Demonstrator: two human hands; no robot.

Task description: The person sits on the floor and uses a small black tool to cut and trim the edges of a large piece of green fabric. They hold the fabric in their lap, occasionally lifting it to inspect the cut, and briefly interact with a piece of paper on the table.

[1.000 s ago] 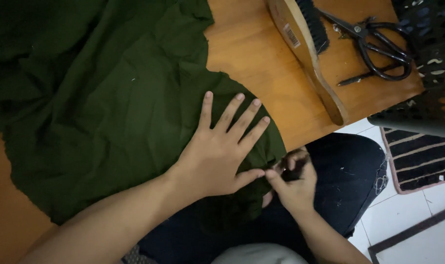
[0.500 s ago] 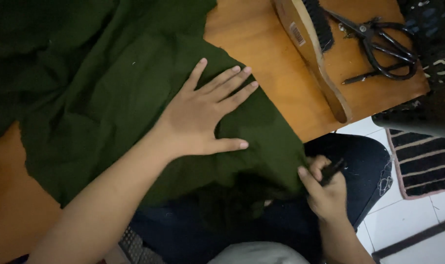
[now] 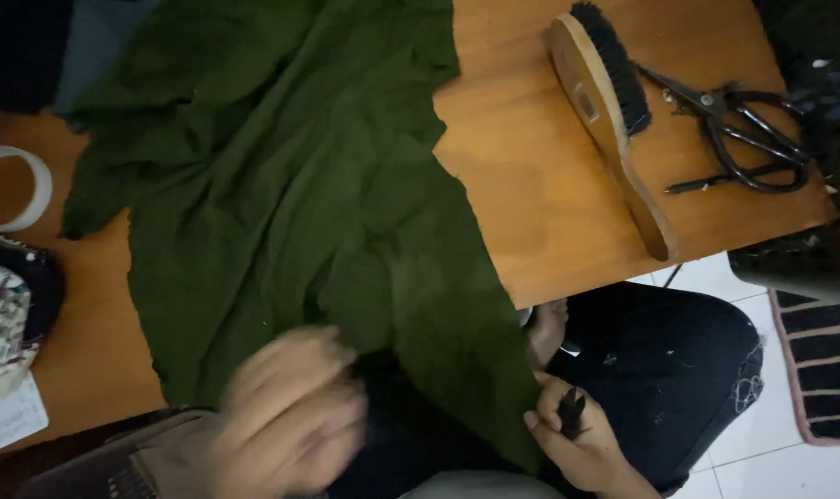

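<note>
The dark green cloth (image 3: 290,212) covers the table (image 3: 540,176), its lower edge hanging over my lap. My left hand (image 3: 295,416), blurred, fingers spread, rests on that edge. My right hand (image 3: 577,439) grips a small dark tool (image 3: 570,413) beside the cloth; the cloth could slide off.

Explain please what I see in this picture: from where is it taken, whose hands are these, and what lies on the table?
The picture comes from a camera worn on a person's head, looking down at a wooden table and their lap. There is no machine, only two bare hands. The left hand is blurred from moving, at the near edge of a big dark green cloth that covers much of the table and hangs over its edge. The right hand, low beside the knee, grips a small dark thing; what it is I cannot tell. On the table also lie a wooden brush with black bristles, black scissors, and at the left a roll of tape.
</note>
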